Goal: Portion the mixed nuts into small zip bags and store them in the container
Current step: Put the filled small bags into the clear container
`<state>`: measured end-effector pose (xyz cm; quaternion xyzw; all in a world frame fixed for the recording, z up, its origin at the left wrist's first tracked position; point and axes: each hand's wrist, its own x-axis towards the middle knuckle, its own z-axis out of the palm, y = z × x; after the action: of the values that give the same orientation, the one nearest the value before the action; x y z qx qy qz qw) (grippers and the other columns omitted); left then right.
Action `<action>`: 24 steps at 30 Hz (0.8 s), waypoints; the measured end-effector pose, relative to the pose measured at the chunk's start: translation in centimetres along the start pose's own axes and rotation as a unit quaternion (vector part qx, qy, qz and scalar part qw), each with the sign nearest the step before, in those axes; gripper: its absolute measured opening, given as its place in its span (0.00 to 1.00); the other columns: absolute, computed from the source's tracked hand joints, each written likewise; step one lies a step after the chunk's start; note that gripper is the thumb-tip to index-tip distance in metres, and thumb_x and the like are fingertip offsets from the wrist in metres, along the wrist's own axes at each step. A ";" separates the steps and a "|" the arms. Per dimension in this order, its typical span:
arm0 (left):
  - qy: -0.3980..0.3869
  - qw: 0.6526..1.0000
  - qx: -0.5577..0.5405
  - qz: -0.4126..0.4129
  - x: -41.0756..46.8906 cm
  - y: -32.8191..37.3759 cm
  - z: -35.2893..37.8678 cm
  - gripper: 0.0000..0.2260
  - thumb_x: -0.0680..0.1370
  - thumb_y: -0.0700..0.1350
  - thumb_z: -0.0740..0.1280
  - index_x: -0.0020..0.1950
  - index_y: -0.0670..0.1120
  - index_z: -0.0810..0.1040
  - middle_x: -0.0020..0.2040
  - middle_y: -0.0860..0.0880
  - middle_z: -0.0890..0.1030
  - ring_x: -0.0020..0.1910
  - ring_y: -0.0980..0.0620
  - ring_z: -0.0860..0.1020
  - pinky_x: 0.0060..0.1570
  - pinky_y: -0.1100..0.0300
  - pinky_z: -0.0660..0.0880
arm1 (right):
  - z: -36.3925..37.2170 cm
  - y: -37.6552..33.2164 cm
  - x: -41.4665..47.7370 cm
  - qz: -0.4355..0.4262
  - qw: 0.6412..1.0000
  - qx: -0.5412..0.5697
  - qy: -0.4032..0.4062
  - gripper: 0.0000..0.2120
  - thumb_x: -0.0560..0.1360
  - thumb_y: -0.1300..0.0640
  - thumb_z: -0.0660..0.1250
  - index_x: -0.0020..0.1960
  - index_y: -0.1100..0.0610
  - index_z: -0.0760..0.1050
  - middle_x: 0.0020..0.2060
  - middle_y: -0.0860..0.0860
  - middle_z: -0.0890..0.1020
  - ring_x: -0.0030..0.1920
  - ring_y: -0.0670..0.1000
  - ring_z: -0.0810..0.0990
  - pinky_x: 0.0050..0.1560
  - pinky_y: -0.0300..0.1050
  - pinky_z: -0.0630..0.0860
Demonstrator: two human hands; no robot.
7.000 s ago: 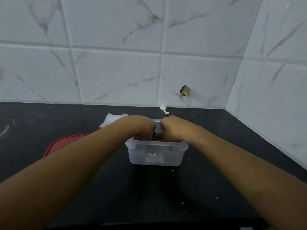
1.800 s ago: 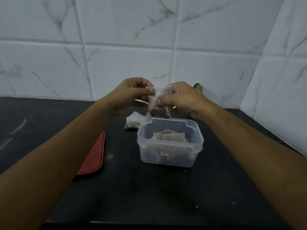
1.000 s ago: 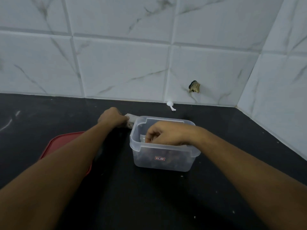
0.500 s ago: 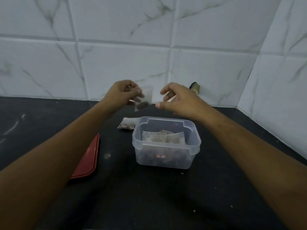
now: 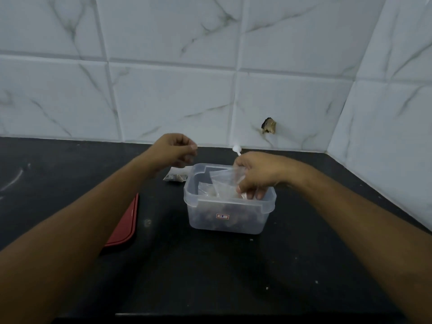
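A clear plastic container (image 5: 224, 220) stands on the black counter with several small zip bags of nuts inside. My right hand (image 5: 256, 175) grips one small zip bag (image 5: 224, 180) over the container's right side, its lower part inside the rim. My left hand (image 5: 175, 150) hovers above and left of the container, fingers curled, holding nothing that I can see. Another filled zip bag (image 5: 174, 177) lies on the counter just behind the container's left corner.
A red lid (image 5: 125, 226) lies flat to the left of the container, partly under my left forearm. A small white scoop (image 5: 236, 149) sits by the tiled wall behind my right hand. The wall corner closes the right side.
Half a second ago my left hand held the bag in the air. Now my right hand has it and has lowered it into the container; my left hand holds nothing.
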<state>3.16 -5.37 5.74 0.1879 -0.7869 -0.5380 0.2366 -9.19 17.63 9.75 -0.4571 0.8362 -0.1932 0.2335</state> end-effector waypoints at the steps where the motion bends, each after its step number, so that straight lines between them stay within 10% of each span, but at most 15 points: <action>1: 0.010 1.000 0.014 -0.009 0.1 -0.8 -0.1 0.09 0.81 0.43 0.71 0.57 0.39 0.80 0.46 0.46 0.84 0.45 0.50 0.82 0.45 0.56 0.78 | 0.3 0.1 -0.1 0.010 0.998 -0.062 0.027 0.13 0.77 0.67 0.73 0.59 0.60 0.74 0.45 0.59 0.86 0.38 0.53 0.86 0.33 0.46 0.82; 6: 0.104 0.986 0.133 -0.018 1.7 -4.1 -1.3 0.05 0.78 0.46 0.74 0.51 0.46 0.82 0.46 0.49 0.84 0.46 0.50 0.82 0.50 0.50 0.79 | 0.2 -1.0 -0.3 -0.095 0.936 -0.271 0.205 0.11 0.76 0.60 0.74 0.53 0.52 0.74 0.46 0.49 0.79 0.44 0.50 0.79 0.37 0.45 0.74; 13: 0.105 0.929 0.335 -0.120 3.3 -7.6 -1.9 0.18 0.76 0.55 0.73 0.54 0.41 0.82 0.52 0.44 0.85 0.51 0.44 0.82 0.54 0.47 0.79 | 2.7 -0.4 2.4 -0.080 0.983 -0.159 -0.044 0.03 0.80 0.56 0.71 0.53 0.49 0.81 0.45 0.43 0.82 0.48 0.49 0.83 0.41 0.42 0.79; 24: 0.078 0.973 0.105 -0.189 2.6 -5.8 -2.4 0.04 0.75 0.34 0.74 0.45 0.34 0.81 0.40 0.36 0.80 0.36 0.44 0.78 0.41 0.52 0.80 | 1.9 0.6 2.1 -0.094 0.995 -0.033 -0.003 0.05 0.81 0.54 0.72 0.56 0.53 0.82 0.45 0.49 0.85 0.41 0.48 0.87 0.37 0.40 0.82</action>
<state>2.65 -10.64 1.45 0.3981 -0.7685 -0.4711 0.1705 -9.51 15.95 7.47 -0.5414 0.7948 -0.1852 0.2021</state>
